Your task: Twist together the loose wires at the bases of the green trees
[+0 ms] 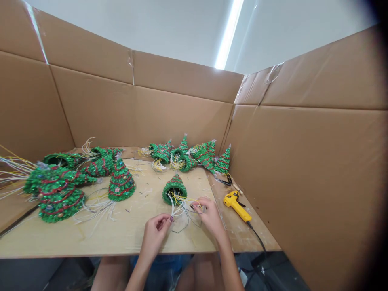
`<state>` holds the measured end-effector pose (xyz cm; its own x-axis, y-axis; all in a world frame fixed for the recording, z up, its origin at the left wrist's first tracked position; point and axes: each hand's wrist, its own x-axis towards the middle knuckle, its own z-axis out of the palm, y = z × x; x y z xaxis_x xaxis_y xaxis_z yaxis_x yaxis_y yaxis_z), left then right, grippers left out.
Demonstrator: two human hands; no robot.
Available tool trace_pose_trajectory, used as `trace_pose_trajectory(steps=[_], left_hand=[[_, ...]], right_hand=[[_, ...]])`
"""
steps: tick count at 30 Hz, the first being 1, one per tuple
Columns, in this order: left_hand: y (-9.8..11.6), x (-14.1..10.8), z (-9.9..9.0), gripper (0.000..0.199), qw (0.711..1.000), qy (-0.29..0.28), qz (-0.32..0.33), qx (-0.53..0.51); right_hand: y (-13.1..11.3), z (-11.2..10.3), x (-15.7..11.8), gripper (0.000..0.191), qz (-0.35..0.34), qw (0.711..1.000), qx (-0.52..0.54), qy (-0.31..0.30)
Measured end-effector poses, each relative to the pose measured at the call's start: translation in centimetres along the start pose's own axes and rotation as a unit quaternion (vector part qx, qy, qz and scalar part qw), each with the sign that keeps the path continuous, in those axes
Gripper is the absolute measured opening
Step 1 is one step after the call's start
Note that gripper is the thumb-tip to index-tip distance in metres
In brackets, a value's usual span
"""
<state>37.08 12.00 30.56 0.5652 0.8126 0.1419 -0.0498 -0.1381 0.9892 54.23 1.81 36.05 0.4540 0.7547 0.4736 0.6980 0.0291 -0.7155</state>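
Note:
A small green Christmas tree (pixel 176 184) lies on its side in front of me, its hollow base facing my hands. White wires (pixel 178 206), yellow wires (pixel 184 199) and dark thin wires spill out of the opening. My left hand (pixel 156 232) pinches the ends of the white wires between thumb and fingertips. To the right, my right hand (pixel 208 214) has its thumb and fingers pressed together at the tips of the yellow wires. Exactly which strands it grips is too small to make out. A grey wire loop hangs below, between the two hands.
More decorated trees (pixel 121 182) with trailing wires stand and lie at left; another group (pixel 206 155) lines the back. At right are a yellow glue gun (pixel 238 205) with a cord and black pliers (pixel 224 182). Cardboard walls (pixel 182 105) enclose the table (pixel 127 238).

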Motion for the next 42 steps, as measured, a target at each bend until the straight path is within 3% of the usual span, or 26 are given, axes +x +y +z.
trace_pose_trajectory(steps=[11,19,27,33,37,42], left_hand=[[0.0,0.0,-0.2,0.035,0.999,0.002,-0.015,-0.031],[0.0,-0.1,-0.2,0.035,1.0,0.0,-0.017,-0.027],[0.0,-0.1,-0.1,0.034,0.999,-0.006,-0.016,-0.03],[0.1,-0.1,-0.1,0.033,1.0,-0.008,-0.004,-0.023],[0.3,-0.1,-0.1,0.031,0.998,0.006,0.053,0.031],[0.9,0.2,0.0,0.026,0.993,0.003,0.105,0.045]], right_hand=[[1.3,1.7,-1.2,0.015,0.075,0.994,0.042,-0.065],[1.3,2.0,-1.5,0.015,0.02,0.995,-0.084,-0.055],[2.4,3.3,-1.1,0.01,-0.056,0.994,-0.095,-0.02],[2.0,5.0,-0.9,0.008,-0.063,0.99,-0.104,-0.076],[1.4,5.1,-1.2,0.01,-0.032,0.995,-0.041,-0.087],[0.7,4.7,-1.5,0.012,0.063,0.985,0.137,-0.079]])
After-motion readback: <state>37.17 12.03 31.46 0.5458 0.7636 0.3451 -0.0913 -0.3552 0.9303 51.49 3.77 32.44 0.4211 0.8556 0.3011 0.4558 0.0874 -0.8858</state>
